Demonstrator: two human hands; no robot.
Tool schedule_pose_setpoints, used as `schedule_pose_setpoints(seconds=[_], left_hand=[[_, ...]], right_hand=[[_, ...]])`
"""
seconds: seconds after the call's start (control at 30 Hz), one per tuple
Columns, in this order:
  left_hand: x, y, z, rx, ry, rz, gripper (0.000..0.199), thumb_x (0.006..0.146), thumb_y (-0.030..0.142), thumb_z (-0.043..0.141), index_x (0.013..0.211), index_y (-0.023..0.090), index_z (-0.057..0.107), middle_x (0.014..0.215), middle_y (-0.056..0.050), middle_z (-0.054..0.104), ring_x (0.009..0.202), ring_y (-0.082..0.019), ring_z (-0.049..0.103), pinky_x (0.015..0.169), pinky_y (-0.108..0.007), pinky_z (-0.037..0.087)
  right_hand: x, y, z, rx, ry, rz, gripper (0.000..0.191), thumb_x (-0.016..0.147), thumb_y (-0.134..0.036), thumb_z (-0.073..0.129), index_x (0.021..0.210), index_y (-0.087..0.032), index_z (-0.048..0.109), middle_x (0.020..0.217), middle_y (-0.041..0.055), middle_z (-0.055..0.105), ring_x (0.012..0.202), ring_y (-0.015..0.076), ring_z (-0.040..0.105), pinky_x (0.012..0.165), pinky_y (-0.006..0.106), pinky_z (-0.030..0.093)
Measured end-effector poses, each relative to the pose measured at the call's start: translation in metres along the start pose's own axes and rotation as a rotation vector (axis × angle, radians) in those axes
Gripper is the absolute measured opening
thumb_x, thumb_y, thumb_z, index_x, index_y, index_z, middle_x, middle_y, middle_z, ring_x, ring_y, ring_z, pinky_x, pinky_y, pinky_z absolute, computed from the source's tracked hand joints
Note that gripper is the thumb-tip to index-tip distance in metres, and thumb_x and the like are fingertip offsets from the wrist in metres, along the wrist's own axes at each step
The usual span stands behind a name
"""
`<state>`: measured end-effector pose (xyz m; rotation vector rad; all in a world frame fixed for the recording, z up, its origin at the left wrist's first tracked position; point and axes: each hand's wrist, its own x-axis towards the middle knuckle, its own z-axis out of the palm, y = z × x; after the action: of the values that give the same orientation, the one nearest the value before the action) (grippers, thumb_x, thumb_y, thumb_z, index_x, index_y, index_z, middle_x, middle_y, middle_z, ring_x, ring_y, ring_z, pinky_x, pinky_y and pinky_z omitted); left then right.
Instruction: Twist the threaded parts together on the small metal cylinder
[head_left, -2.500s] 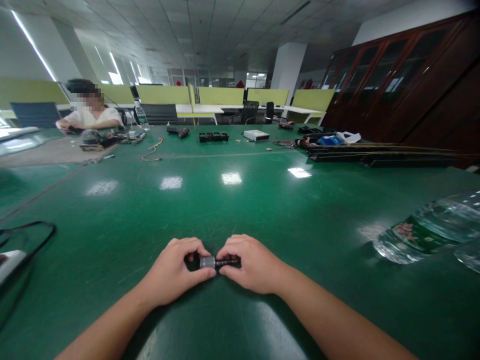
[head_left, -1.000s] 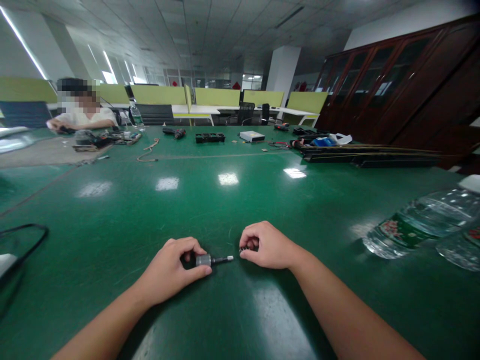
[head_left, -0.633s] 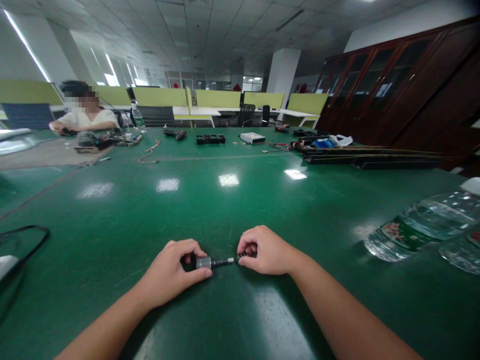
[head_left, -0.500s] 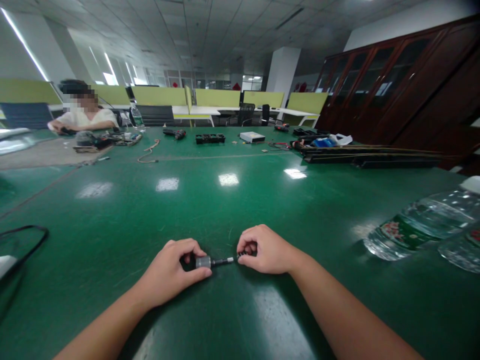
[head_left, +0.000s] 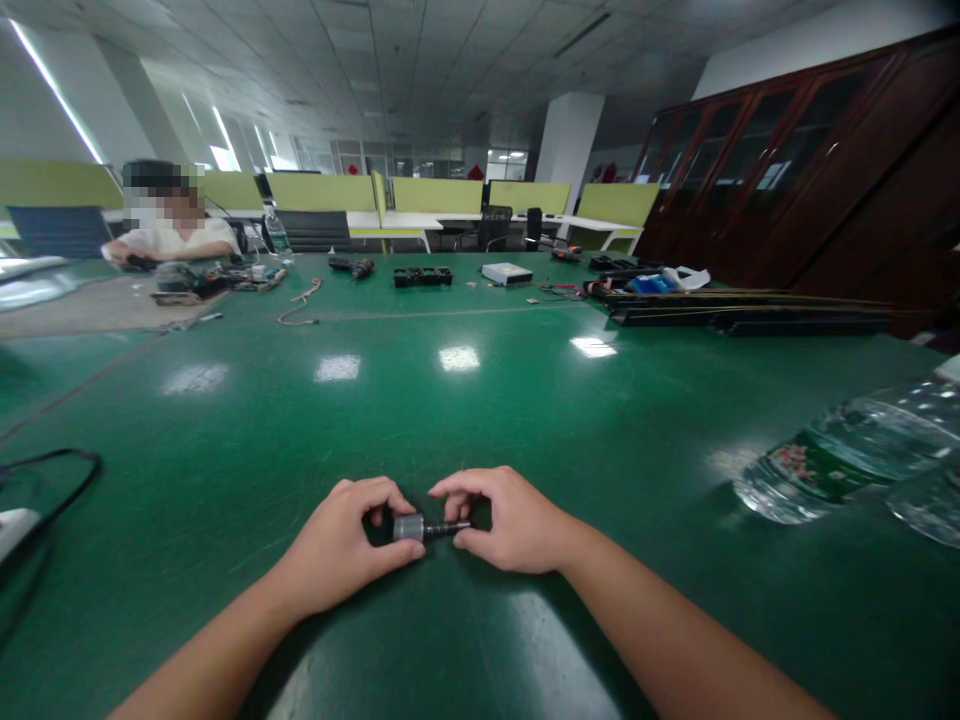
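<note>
My left hand is closed on a grey metal cylinder with a thin shaft, thumb on the near side and index finger on the far side. The part lies low over the green table, its shaft pointing right. Around the shaft, near the cylinder, sits a small dark coil that looks like a spring. My right hand is around the shaft's free end, index finger and thumb apart. Its thumb tip is close to the shaft; whether it touches is unclear.
Two clear water bottles, one in front, lie at the right. A black cable and a white block are at the left edge. Farther back are a power drill, a black frame, a white box and a seated person.
My right hand has moved left to the shaft and its fingers have spread. The coil it held now sits around the shaft. The left hand keeps its hold.
</note>
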<state>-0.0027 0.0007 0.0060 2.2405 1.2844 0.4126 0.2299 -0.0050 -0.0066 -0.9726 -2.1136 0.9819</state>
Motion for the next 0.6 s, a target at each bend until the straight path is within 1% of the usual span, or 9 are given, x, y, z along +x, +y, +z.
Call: schedule_pose_setpoints(seconds=[0.1,0.27,0.4,0.6], left_hand=[[0.0,0.002,-0.001,0.003,0.003,-0.019,0.024,0.073,0.041,0.076,0.085,0.023,0.068,0.08,0.004,0.068,0.077,-0.02,0.058,0.074,-0.03,0.036],[0.0,0.005,-0.001,0.014,0.008,-0.033,0.025,0.071,0.04,0.078,0.086,0.023,0.068,0.079,0.004,0.067,0.077,-0.02,0.059,0.074,-0.03,0.036],[0.001,0.004,0.0,0.026,0.021,-0.045,0.026,0.069,0.041,0.079,0.085,0.023,0.069,0.079,0.004,0.067,0.076,-0.02,0.059,0.073,-0.03,0.036],[0.001,0.0,0.001,0.027,0.019,-0.023,0.026,0.071,0.044,0.077,0.084,0.023,0.069,0.078,0.004,0.068,0.075,-0.02,0.059,0.073,-0.03,0.036]], right_hand=[[0.001,0.004,0.0,0.006,0.027,0.009,0.045,0.067,-0.007,0.067,0.111,-0.017,0.067,0.085,0.0009,0.07,0.075,0.0142,0.062,0.075,0.027,0.05],[0.002,0.011,-0.001,-0.046,0.062,-0.025,0.031,0.066,-0.013,0.071,0.097,-0.017,0.069,0.081,0.0014,0.066,0.072,0.015,0.06,0.07,0.028,0.048],[0.004,0.014,0.0,-0.014,0.111,-0.052,0.021,0.069,-0.012,0.064,0.09,-0.016,0.069,0.075,0.0012,0.064,0.069,0.0148,0.059,0.067,0.028,0.047],[0.006,0.019,0.001,-0.024,0.151,-0.071,0.019,0.068,-0.01,0.058,0.082,-0.016,0.068,0.071,0.0005,0.062,0.065,0.0144,0.057,0.065,0.027,0.045]])
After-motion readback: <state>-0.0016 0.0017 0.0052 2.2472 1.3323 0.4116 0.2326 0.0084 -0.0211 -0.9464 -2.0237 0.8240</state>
